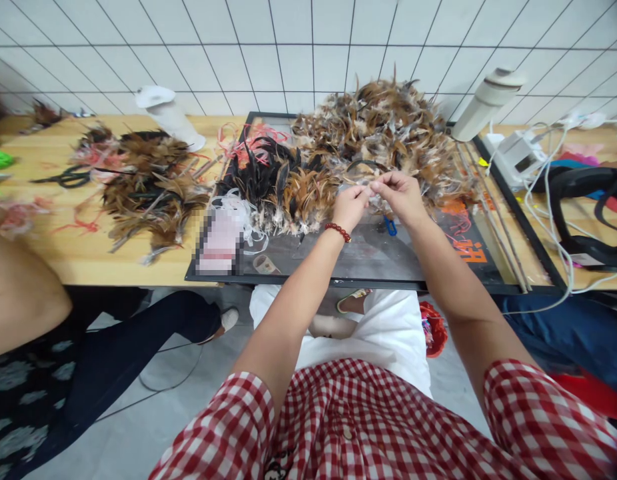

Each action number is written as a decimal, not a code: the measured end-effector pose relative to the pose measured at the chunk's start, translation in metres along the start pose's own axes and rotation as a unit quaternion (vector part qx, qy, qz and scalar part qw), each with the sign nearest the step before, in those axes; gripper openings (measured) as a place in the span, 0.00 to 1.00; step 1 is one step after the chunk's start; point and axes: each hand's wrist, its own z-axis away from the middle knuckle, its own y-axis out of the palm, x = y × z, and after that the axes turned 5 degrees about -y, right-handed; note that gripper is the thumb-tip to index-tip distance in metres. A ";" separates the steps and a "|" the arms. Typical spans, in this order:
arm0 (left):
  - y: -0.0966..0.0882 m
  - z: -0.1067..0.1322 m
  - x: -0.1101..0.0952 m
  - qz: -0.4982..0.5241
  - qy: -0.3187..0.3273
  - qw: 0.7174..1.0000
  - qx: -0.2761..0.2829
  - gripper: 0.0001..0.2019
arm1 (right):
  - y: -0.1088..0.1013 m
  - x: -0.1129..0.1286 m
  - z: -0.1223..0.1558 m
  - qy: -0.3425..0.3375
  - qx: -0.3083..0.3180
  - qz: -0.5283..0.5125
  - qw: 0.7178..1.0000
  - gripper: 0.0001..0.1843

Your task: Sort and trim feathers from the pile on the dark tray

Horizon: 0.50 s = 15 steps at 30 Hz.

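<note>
My left hand (352, 205), with a red bead bracelet (338, 232) at the wrist, is closed in a pinch. Against its fingertips my right hand (399, 193) pinches too. Small pale and brown feather parts show at the left fingertips; what lies between the right fingers is too small to make out. Just behind both hands rises a large heap of brown feathers (373, 127). Left of them lies a row of brown feathers (308, 193) beside black feathers (261, 170). A blue clip-like piece (390, 226) rests below the right hand on the dark board (358, 257).
White strips (238, 207) and pink strings (253, 143) lie at left. Further left are another feather bundle (158, 180), black scissors (68, 177) and a white container (168, 117). At right stand a pale bottle (488, 103), thin sticks (503, 227) and a power strip (518, 157) with cables. A person sits at left.
</note>
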 end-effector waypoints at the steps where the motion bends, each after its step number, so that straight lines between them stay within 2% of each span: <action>1: -0.001 -0.001 -0.002 0.021 -0.003 1.000 -0.020 0.13 | -0.003 0.001 0.001 -0.008 0.000 0.038 0.999 0.20; 3: -0.002 0.000 -0.007 0.068 -0.008 0.996 -0.057 0.12 | -0.010 0.005 0.002 -0.023 0.035 0.130 0.991 0.13; 5: -0.003 0.001 -0.013 0.106 -0.011 0.991 -0.083 0.13 | -0.018 0.010 0.004 -0.034 0.093 0.230 0.968 0.08; 9: -0.003 0.003 -0.018 0.137 -0.025 0.985 -0.102 0.14 | -0.024 0.015 0.008 -0.029 0.153 0.416 0.896 0.10; 12: -0.002 0.002 -0.018 0.141 -0.039 0.983 -0.108 0.14 | -0.018 0.014 0.011 -0.002 0.191 0.481 0.855 0.12; 15: -0.002 0.002 -0.017 0.142 -0.046 0.982 -0.115 0.13 | -0.008 0.015 0.012 0.019 0.206 0.506 0.838 0.13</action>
